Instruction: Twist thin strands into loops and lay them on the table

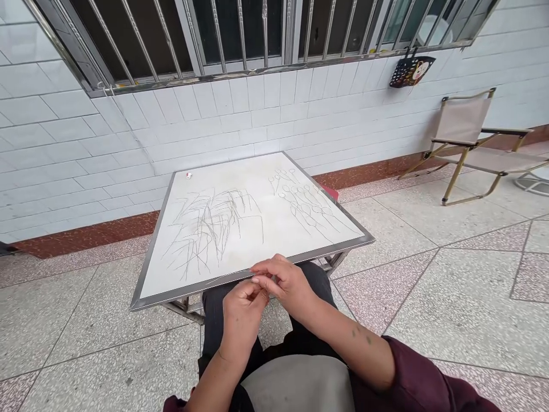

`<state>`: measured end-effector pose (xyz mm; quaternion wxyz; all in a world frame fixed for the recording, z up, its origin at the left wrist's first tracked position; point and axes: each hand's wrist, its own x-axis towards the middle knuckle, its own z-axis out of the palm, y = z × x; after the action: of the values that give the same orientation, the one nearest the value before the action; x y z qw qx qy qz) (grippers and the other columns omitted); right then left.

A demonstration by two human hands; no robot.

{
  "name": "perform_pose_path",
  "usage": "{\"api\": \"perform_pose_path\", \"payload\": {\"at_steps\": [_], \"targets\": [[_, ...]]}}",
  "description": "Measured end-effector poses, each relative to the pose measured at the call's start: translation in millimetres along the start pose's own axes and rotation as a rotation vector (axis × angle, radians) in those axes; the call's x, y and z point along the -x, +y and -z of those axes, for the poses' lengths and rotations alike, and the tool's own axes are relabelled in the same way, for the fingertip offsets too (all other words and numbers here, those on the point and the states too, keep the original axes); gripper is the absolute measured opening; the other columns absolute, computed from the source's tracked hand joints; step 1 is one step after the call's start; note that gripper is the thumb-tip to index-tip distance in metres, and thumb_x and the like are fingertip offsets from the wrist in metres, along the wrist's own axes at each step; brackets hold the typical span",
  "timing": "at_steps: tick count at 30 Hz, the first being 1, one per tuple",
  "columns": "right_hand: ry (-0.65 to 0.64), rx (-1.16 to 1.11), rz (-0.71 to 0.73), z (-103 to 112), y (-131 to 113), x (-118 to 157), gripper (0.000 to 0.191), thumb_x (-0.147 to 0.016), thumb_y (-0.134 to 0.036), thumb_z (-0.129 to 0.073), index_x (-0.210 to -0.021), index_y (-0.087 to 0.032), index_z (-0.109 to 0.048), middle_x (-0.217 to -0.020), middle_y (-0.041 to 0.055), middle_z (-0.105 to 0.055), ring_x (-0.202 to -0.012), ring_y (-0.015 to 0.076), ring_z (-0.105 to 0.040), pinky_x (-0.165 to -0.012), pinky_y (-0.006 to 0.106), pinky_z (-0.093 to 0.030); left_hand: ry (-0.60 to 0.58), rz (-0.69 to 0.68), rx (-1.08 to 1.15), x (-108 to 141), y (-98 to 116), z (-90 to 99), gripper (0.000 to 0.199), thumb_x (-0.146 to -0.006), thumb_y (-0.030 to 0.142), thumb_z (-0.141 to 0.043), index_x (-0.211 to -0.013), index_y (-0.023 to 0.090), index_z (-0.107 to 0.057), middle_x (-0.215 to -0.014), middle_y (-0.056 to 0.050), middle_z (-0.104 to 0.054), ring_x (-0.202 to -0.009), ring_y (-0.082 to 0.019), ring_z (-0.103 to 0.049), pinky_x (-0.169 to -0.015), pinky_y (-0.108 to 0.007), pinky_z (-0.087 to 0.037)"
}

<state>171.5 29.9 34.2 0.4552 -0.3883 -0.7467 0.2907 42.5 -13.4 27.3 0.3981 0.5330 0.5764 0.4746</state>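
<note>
A white table (253,240) with a grey metal rim stands in front of me. Many thin dark wires (218,220) lie bent and tangled on its left half. On the right half are several wires with looped ends (306,206). My left hand (244,312) and my right hand (287,283) meet at the table's near edge, fingertips pinched close together. A thin wire (218,278) runs from the pinched fingers to the left along the rim; which hand grips it is hard to make out.
A small red and white object (189,175) lies at the table's far left corner. Behind the table is a tiled wall (214,123) with a barred window. A folding chair (465,123) and a hanging dark bag (412,71) are at the right.
</note>
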Motion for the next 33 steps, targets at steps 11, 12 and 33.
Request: {"api": "perform_pose_path", "payload": {"at_steps": [11,12,33], "targets": [[0.173,-0.364,-0.325,7,16,-14,0.014,-0.086,-0.032,-0.059,-0.079,-0.021,-0.062,-0.074,-0.0012,-0.061,-0.071,0.0146,-0.058,-0.064,0.025,-0.044,-0.19,-0.187,-0.173,-3,-7,-17.3,0.03,-0.091,0.034,-0.051,-0.087,0.021,-0.078,-0.071,-0.004,-0.065,-0.068,-0.017,-0.06,-0.064,-0.027,-0.048],[0.196,-0.342,-0.317,8,18,-17,0.014,-0.086,-0.032,-0.058,-0.078,-0.021,-0.061,-0.072,-0.0013,-0.061,-0.07,0.0145,-0.057,-0.063,0.025,-0.044,-0.219,-0.185,-0.208,-3,-11,-19.4,0.03,-0.091,0.033,-0.051,-0.083,0.022,-0.078,-0.07,-0.004,-0.065,-0.068,-0.017,-0.06,-0.063,-0.027,-0.047],[0.195,0.104,-0.049,22,16,-18,0.014,-0.089,-0.023,-0.056,-0.092,-0.023,-0.07,-0.077,0.0015,-0.066,-0.065,0.0143,-0.059,-0.059,0.025,-0.044,0.038,-0.157,-0.168,-23,19,35.6,0.033,-0.089,0.047,-0.057,-0.109,0.028,-0.076,-0.087,-0.003,-0.073,-0.078,-0.019,-0.068,-0.076,-0.033,-0.058]]}}
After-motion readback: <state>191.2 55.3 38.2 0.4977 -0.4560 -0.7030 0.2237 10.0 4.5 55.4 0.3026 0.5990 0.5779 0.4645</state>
